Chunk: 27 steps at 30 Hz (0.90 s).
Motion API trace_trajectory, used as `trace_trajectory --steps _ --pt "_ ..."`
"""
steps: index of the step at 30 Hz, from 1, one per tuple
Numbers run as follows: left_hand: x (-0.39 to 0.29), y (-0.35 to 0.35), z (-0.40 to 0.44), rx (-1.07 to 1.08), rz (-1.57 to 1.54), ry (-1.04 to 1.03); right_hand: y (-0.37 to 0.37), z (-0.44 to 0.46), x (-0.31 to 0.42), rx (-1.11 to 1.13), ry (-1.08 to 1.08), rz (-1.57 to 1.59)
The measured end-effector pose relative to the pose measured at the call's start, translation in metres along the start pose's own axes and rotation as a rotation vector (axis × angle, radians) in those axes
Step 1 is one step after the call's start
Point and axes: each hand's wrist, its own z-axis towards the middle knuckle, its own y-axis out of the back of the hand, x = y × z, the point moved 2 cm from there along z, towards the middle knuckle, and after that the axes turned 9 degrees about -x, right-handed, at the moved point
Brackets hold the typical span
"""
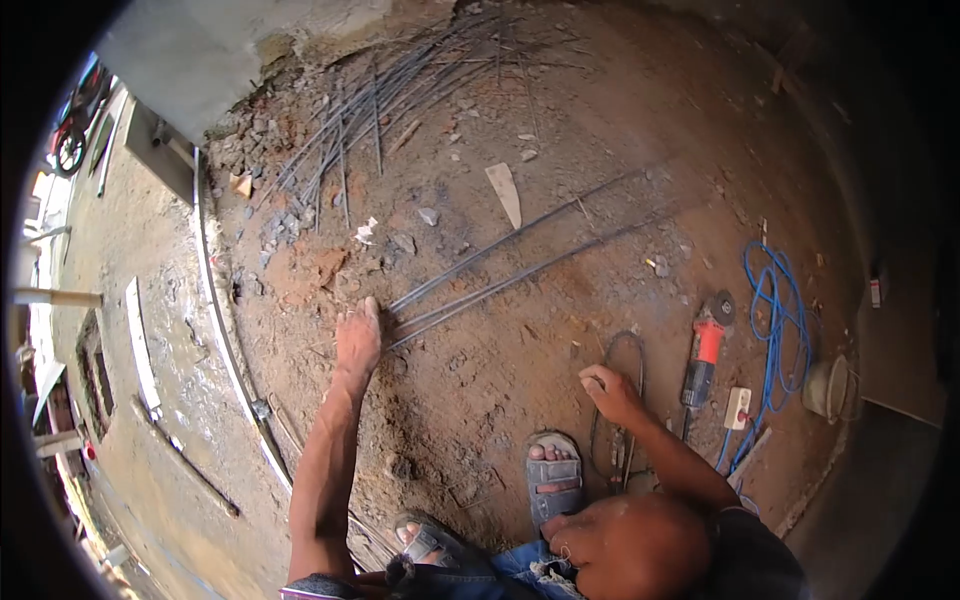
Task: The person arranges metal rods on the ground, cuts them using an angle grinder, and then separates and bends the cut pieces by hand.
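My left hand (358,338) is low over the dirt at the near ends of several thin steel rods (490,288). Its fingers are curled against the rod ends, which are partly hidden by the hand. The rods run away up and to the right in two loose bundles. My right hand (612,395) is above the ground in front of my sandalled foot (555,475), its fingers bent together; anything inside them is too small to make out. Beside it, a dark cable loop (640,360) lies on the soil.
An angle grinder (708,345) lies at the right, near a white socket block (738,408) and a coiled blue cable (775,310). A bucket (828,388) stands beyond. More rods (400,95) are heaped at the back, with a pale flat offcut (504,194) nearer.
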Motion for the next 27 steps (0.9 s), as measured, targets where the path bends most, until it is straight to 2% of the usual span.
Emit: trace_trajectory --steps 3,5,7,10,12,14,18,20,27 --pt "-0.018 0.028 -0.009 0.059 -0.186 0.112 -0.001 0.014 -0.009 -0.034 -0.070 0.094" --pt "-0.031 0.037 -0.017 0.084 -0.151 0.095 0.004 0.028 0.000 -0.062 -0.160 0.255" --pt "-0.043 0.030 -0.026 0.061 -0.060 0.007 0.009 0.060 0.030 -0.105 -0.001 0.209" --pt "-0.055 0.027 -0.034 0.007 -0.029 0.022 0.012 0.129 0.073 -0.170 0.219 0.113" --pt "-0.061 0.025 -0.035 0.022 -0.002 0.075 0.005 0.180 0.103 -0.223 0.459 0.020" --pt "-0.067 0.029 -0.039 0.033 0.017 0.099 -0.007 0.225 0.127 -0.176 0.516 -0.074" --pt "-0.063 0.019 -0.032 0.050 -0.035 0.210 -0.066 0.317 0.143 -0.155 0.561 -0.245" --pt "-0.066 0.017 -0.032 0.066 -0.015 0.238 -0.095 0.346 0.160 -0.034 0.464 -0.333" --pt "-0.069 0.022 -0.030 0.017 -0.036 0.240 -0.200 0.388 0.218 -0.036 0.584 -0.435"
